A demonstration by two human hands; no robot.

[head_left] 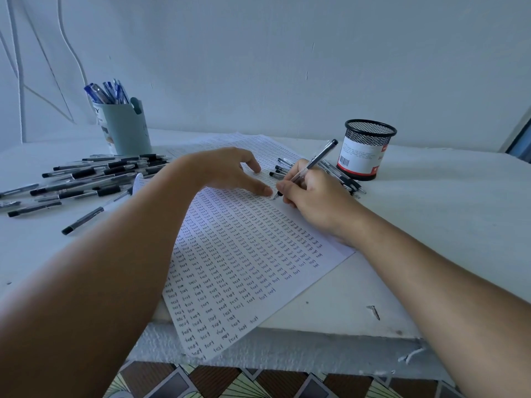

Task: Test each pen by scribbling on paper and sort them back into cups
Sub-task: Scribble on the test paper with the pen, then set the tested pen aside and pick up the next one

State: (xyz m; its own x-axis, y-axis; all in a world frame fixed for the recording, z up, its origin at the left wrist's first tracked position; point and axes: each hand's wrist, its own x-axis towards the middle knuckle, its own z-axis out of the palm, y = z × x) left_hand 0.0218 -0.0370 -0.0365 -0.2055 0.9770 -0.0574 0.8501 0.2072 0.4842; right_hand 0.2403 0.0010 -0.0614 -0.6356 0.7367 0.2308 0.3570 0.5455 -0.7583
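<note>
Right hand [313, 193] gripping pen [311, 166], left hand [230, 170] spread on paper [244, 268], white table [431, 225], pale wall [287, 67]

The left forearm [120, 254] hid the paper's [244, 254] left edge. The label [359, 156] print on the mesh cup [370, 130] was too small to read, and pens [17, 191] at mid-left were cut by the frame.

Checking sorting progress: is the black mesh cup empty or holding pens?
It looks empty: no pens rise above the black mesh cup rim, and light shows through its mesh.
</note>
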